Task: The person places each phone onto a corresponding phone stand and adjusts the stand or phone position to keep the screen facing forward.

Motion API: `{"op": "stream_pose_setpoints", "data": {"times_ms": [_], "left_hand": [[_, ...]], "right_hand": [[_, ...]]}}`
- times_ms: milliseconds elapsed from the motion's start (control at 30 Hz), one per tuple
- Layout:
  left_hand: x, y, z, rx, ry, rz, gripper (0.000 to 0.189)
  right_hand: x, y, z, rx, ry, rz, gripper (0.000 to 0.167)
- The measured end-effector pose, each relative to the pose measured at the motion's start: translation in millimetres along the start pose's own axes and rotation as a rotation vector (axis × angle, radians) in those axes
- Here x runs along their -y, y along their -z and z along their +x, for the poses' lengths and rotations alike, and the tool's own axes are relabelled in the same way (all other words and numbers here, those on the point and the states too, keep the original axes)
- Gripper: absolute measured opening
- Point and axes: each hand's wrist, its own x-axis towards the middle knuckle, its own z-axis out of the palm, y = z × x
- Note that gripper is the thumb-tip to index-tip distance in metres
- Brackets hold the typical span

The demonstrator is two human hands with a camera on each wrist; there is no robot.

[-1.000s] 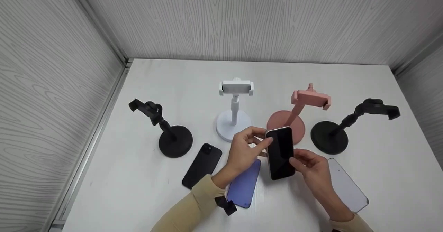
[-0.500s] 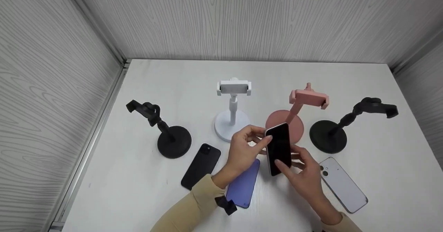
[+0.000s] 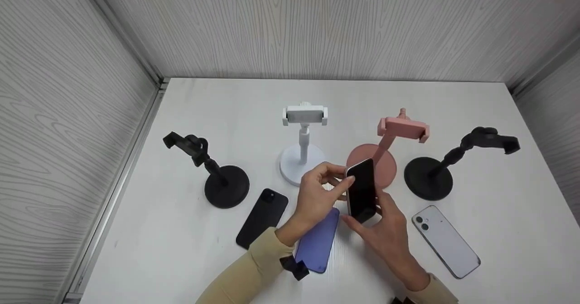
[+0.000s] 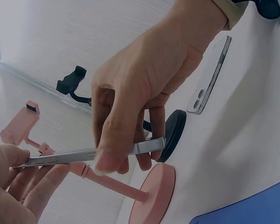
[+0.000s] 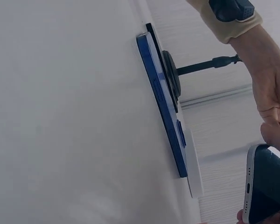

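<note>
Both hands hold a phone [image 3: 362, 188] with a dark screen and silver edge, raised and tilted over the table in front of the pink phone stand [image 3: 374, 163]. My left hand [image 3: 315, 197] pinches its upper left side, thumb on the screen. At the bottom end, my right hand [image 3: 389, 231] grips it between thumb and fingers. In the left wrist view, the phone's silver side [image 4: 70, 157] spans the two hands. The right wrist view shows its bottom edge with the port. Below the left wrist lies a purple-blue phone [image 3: 319, 240], partly covered by the arm.
A black phone [image 3: 263, 215] lies left of the left forearm, and a white phone [image 3: 446, 243] lies at right. Around the back stand a white phone stand [image 3: 302, 163], a left black stand [image 3: 226, 186] and a right black stand [image 3: 428, 177]. Panels wall the table [image 3: 149, 231].
The right hand has slid left, from the phone's right side down to its bottom end, uncovering the white phone's cameras. The held phone has risen slightly and tilted.
</note>
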Motion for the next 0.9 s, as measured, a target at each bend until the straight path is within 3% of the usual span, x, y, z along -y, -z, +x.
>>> {"op": "stream_pose_setpoints", "data": {"times_ms": [333, 533, 900], "left_hand": [[-2.7, 4.8, 0.3, 0.012, 0.047, -0.016, 0.025], [-6.0, 11.5, -2.5, 0.015, 0.031, 0.018, 0.027], [-14.1, 57.0, -4.3, -0.105, -0.066, 0.022, 0.025]], "right_hand": [[-1, -5, 3.7, -0.045, 0.028, 0.017, 0.074], [-2, -5, 5.5, -0.081, 0.048, 0.05, 0.071], [1, -6, 9.1, -0.11, 0.077, 0.129, 0.074]]}}
